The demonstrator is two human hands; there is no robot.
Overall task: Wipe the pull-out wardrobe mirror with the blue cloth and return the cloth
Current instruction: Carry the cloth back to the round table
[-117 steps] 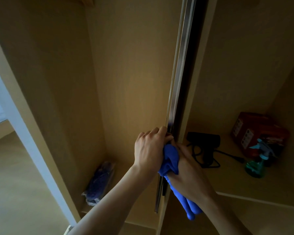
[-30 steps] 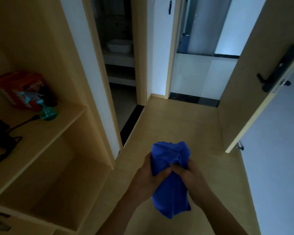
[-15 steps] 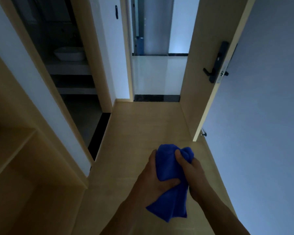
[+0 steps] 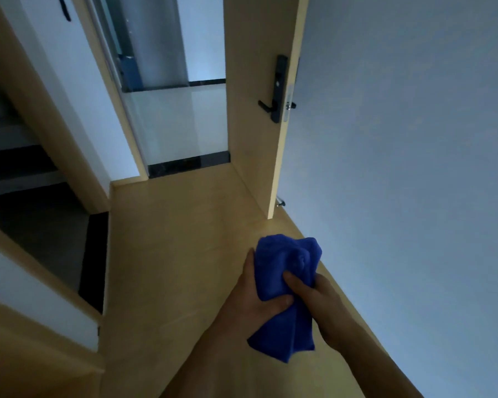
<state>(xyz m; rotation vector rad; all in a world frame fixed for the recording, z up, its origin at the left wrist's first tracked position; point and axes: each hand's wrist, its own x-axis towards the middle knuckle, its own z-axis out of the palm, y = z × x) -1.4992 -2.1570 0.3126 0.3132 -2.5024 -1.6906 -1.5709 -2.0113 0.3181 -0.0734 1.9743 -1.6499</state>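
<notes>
The blue cloth [image 4: 283, 268] is bunched up in front of me, low and right of centre, over the wooden floor. My left hand [image 4: 252, 300] grips it from the left, thumb across its middle. My right hand [image 4: 314, 297] holds it from the right, thumb pressed into the folds. A loose tail of cloth hangs below both hands. The wardrobe mirror is out of view.
A wooden door [image 4: 259, 110] with a black handle [image 4: 275, 94] stands open ahead against a pale wall [image 4: 414, 168] on the right. A doorway [image 4: 179, 119] opens ahead onto a light floor. A dark room [image 4: 26, 196] lies left. Wardrobe panel edge [image 4: 26, 354] at bottom left.
My view has swung right, away from the wardrobe shelves toward the door and wall. Both hands still hold the cloth, now further right in view.
</notes>
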